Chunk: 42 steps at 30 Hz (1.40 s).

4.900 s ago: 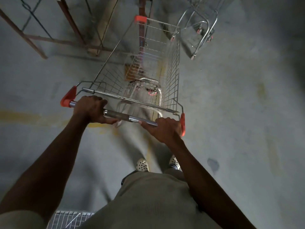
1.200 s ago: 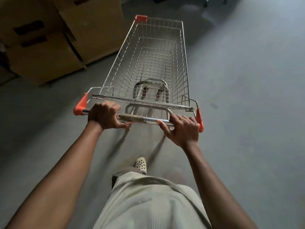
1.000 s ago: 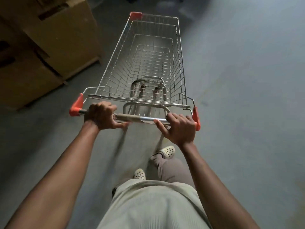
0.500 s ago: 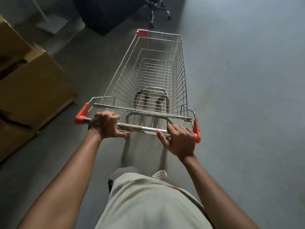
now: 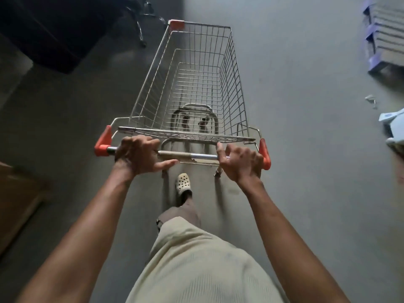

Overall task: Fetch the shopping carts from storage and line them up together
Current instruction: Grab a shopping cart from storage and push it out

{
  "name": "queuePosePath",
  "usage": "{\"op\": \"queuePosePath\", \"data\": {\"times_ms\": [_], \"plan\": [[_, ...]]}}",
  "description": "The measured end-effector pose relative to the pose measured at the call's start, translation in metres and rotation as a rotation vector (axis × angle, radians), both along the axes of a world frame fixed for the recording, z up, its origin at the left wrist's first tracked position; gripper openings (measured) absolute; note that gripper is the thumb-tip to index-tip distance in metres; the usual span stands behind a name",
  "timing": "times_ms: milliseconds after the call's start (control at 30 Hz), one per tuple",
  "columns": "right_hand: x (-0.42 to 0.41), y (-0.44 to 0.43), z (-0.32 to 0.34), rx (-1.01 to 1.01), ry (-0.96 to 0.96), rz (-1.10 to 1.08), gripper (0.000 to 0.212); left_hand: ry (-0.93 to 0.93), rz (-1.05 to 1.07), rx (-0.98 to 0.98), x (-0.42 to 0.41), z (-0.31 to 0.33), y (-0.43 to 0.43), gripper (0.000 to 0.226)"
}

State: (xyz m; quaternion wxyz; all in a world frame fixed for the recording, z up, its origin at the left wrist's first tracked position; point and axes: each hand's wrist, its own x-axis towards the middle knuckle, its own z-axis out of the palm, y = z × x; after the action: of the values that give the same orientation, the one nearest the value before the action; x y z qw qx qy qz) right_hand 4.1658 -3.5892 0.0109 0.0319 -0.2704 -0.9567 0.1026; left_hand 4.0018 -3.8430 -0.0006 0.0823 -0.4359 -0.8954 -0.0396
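Gripping the handle bar (image 5: 196, 155) of the shopping cart (image 5: 196, 88) with both hands. Clamped round it with the left hand (image 5: 136, 155), just inside the left orange end cap (image 5: 102, 142), with fingers curled over the top and thumb stretched along underneath. Clamped round it with the right hand (image 5: 240, 162), hard against the right orange end cap (image 5: 264, 154), with the innermost digit lifted and pointing forward; cannot tell whether thumb or forefinger. Hiding the bar under each grip and leaving only bare metal and a dull wrap showing between.

Upright on the grey floor (image 5: 306, 149), straight ahead, nose pointing away. Through the wire bottom, only dimly: a bent tube frame and two small wheels; front wheels out of sight.

Just behind the cart's rear, one pale perforated shoe (image 5: 183, 184); other foot hidden under a pale ribbed garment (image 5: 196, 259).

Cut off at upper left: a dark bulky block (image 5: 54, 33), too dim to name, with castor legs (image 5: 142, 22) beside it. Cut off at the left edge: a brown box (image 5: 17, 204). Cut off at the right edge: a stack with blue corners (image 5: 384, 40) and something white (image 5: 393, 125), not identifiable.
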Motion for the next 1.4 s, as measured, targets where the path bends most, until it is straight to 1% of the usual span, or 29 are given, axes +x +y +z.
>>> {"op": "queuePosePath", "data": {"times_ms": [67, 133, 200, 233, 300, 333, 367, 400, 467, 500, 567, 667, 800, 933, 1033, 1133, 1267, 1400], "plan": [[-0.036, 0.029, 0.000, -0.009, -0.001, -0.039, 0.066, 0.005, -0.067, -0.002, -0.045, 0.004, 0.036, 0.077], [-0.074, 0.060, 0.003, -0.082, -0.023, -0.038, 0.071, 0.003, -0.113, -0.039, -0.092, 0.010, 0.075, 0.083], [-0.110, 0.092, 0.013, -0.161, -0.106, 0.032, 0.074, -0.033, -0.115, -0.114, -0.135, 0.018, 0.113, 0.090], [-0.129, 0.107, 0.019, -0.168, -0.161, 0.087, 0.074, -0.062, -0.110, -0.146, -0.155, 0.020, 0.132, 0.091], [-0.164, 0.139, 0.025, -0.123, -0.289, 0.157, 0.072, -0.143, -0.108, -0.177, -0.191, 0.027, 0.169, 0.091], [-0.182, 0.156, 0.026, -0.097, -0.330, 0.155, 0.072, -0.192, -0.105, -0.194, -0.209, 0.030, 0.188, 0.090], [-0.200, 0.175, 0.025, -0.062, -0.361, 0.144, 0.069, -0.241, -0.105, -0.227, -0.229, 0.033, 0.207, 0.087], [-0.217, 0.193, 0.024, -0.030, -0.383, 0.120, 0.060, -0.279, -0.106, -0.277, -0.251, 0.034, 0.226, 0.082], [-0.250, 0.232, 0.021, 0.002, -0.406, 0.080, 0.033, -0.285, -0.080, -0.376, -0.296, 0.034, 0.260, 0.068], [-0.266, 0.251, 0.021, -0.002, -0.408, 0.060, 0.026, -0.263, -0.055, -0.402, -0.318, 0.034, 0.276, 0.063], [-0.299, 0.289, 0.019, 0.003, -0.393, 0.020, 0.023, -0.245, 0.006, -0.401, -0.358, 0.034, 0.309, 0.062], [-0.353, 0.350, 0.013, 0.042, -0.340, -0.033, 0.026, -0.249, 0.085, -0.392, -0.404, 0.040, 0.372, 0.067], [-0.423, 0.434, 0.017, 0.052, -0.342, -0.064, 0.032, -0.240, 0.112, -0.390, -0.460, 0.046, 0.458, 0.050], [-0.484, 0.512, 0.026, 0.030, -0.381, -0.062, 0.035, -0.194, 0.150, -0.392, -0.511, 0.048, 0.534, 0.045], [-0.523, 0.558, 0.027, 0.042, -0.370, -0.047, 0.029, -0.182, 0.176, -0.406, -0.547, 0.049, 0.582, 0.044], [-0.564, 0.598, 0.024, 0.102, -0.317, -0.060, 0.023, -0.188, 0.213, -0.428, -0.590, 0.052, 0.626, 0.038], [-0.630, 0.662, 0.010, 0.151, -0.245, -0.100, 0.025, -0.191, 0.239, -0.415, -0.658, 0.048, 0.692, 0.034], [-0.705, 0.739, 0.004, 0.184, -0.206, -0.111, 0.028, -0.190, 0.238, -0.344, -0.736, 0.045, 0.769, 0.035]]}}
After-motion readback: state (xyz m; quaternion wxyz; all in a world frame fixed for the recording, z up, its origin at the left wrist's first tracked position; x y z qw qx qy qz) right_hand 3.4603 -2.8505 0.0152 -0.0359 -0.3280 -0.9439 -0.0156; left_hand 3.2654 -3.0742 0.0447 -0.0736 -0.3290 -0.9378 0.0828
